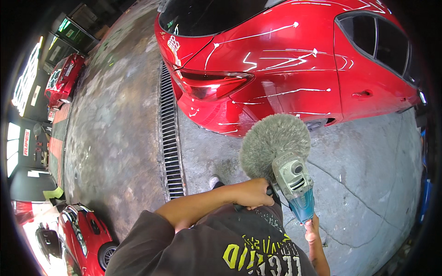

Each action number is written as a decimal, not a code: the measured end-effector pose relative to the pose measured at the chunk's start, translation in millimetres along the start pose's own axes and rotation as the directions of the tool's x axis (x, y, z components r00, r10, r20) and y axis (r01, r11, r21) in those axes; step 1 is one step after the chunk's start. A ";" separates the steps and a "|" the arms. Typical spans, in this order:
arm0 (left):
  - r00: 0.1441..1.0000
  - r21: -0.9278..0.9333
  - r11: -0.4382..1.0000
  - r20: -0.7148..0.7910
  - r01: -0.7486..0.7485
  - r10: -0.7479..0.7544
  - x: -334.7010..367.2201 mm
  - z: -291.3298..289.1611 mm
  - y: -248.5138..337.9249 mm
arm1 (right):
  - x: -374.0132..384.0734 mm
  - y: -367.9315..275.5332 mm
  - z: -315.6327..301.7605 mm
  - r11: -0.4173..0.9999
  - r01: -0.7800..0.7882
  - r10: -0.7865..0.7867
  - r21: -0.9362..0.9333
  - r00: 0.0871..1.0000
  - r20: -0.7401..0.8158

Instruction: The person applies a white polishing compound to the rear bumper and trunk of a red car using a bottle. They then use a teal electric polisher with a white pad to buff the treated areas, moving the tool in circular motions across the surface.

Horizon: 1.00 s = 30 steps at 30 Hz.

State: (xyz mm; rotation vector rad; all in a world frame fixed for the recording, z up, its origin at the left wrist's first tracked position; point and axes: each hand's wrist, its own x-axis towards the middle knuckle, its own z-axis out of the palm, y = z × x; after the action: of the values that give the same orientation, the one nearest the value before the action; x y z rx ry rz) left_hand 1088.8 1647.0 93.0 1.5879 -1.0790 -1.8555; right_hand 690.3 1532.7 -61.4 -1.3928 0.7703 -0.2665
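In front of me I hold a grey and teal polisher (301, 204) with a large, fluffy grey wool pad (275, 142). My left hand (254, 192) is closed around its black side handle. The rear end of the polisher's body is in the grip of my right hand (312, 227), whose fingers are partly hidden. The pad overlaps the lower rear side of a red car (294, 103) in the view; I cannot tell whether it touches. White streaks run across the car's rear quarter panel, around and beyond the red tail light (212, 86).
A metal drain grate (169, 138) runs along the concrete floor (115, 124) to my left. Another red car (64, 79) stands at the far left, and a red vehicle (85, 234) at the lower left. Blue objects (426, 198) line the right edge.
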 end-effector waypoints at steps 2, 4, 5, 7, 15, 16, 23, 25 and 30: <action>1.000 -0.063 0.998 0.024 0.014 -0.012 0.6 -3.2 -5.8 | -6.0 -1.2 10.6 0.999 -0.050 0.051 0.009 0.999 -0.018; 0.997 -0.119 0.990 0.040 0.070 -0.065 -3.1 -10.7 -17.7 | -12.4 1.1 30.9 0.996 -0.088 0.088 0.016 0.995 -0.049; 0.996 -0.123 0.990 0.067 0.075 -0.067 -8.8 -19.1 -28.3 | -14.5 7.7 47.8 0.995 -0.095 0.097 0.020 0.993 -0.068; 0.990 -0.126 0.988 0.121 0.087 -0.072 -26.3 -39.3 -52.6 | -19.7 19.9 88.0 0.993 -0.110 0.113 0.032 0.988 -0.109; 0.969 -0.179 0.960 0.161 0.216 -0.188 -148.4 -144.6 -177.6 | -3.8 34.5 302.9 0.984 -0.178 0.178 0.007 0.973 -0.146; 0.966 -0.184 0.954 0.149 0.236 -0.210 -168.8 -155.5 -179.5 | 0.4 24.5 331.9 0.982 -0.189 0.191 0.026 0.971 -0.144; 0.946 -0.295 0.900 0.139 0.321 -0.293 -253.0 -225.3 -193.3 | 66.6 42.4 440.9 0.997 -0.024 0.024 0.072 1.000 -0.007; 0.942 -0.271 0.903 0.133 0.334 -0.309 -259.3 -239.6 -192.1 | 93.8 3.6 459.5 0.997 0.049 -0.041 0.064 0.991 -0.130; 0.918 -0.022 0.919 0.057 0.394 -0.392 -245.9 -246.6 -175.5 | 142.7 -84.6 493.2 0.925 0.236 -0.288 -0.297 0.947 -0.143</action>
State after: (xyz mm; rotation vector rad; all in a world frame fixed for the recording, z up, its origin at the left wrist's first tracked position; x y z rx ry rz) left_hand 1405.7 1874.3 93.9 1.8522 -0.7824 -2.1667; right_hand 1125.9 1816.1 -35.4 -1.7594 0.7926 -0.5195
